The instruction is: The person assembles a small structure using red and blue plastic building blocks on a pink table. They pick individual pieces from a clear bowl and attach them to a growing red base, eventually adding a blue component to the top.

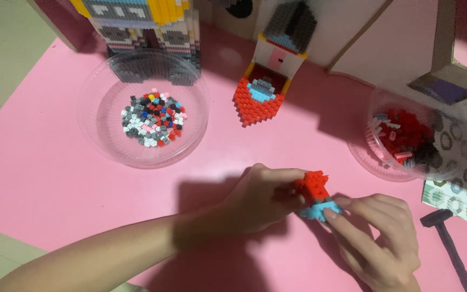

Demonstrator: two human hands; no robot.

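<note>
My left hand [258, 197] grips a small build of tiny bricks, red on top [313, 185] with a light blue base [314, 211], just above the pink table [44, 178]. My right hand [377, 238] pinches the blue base from the right with thumb and fingertips. Both hands are shut on the same piece near the front middle of the table.
A clear round bowl [101, 140] of mixed small bricks sits at the back left. A second clear bowl [366, 157] with red and dark bricks stands at right. A red, white and grey brick model [258, 100] lies at back centre, a larger model [147, 24] behind. A dark tool [449, 243] lies at right.
</note>
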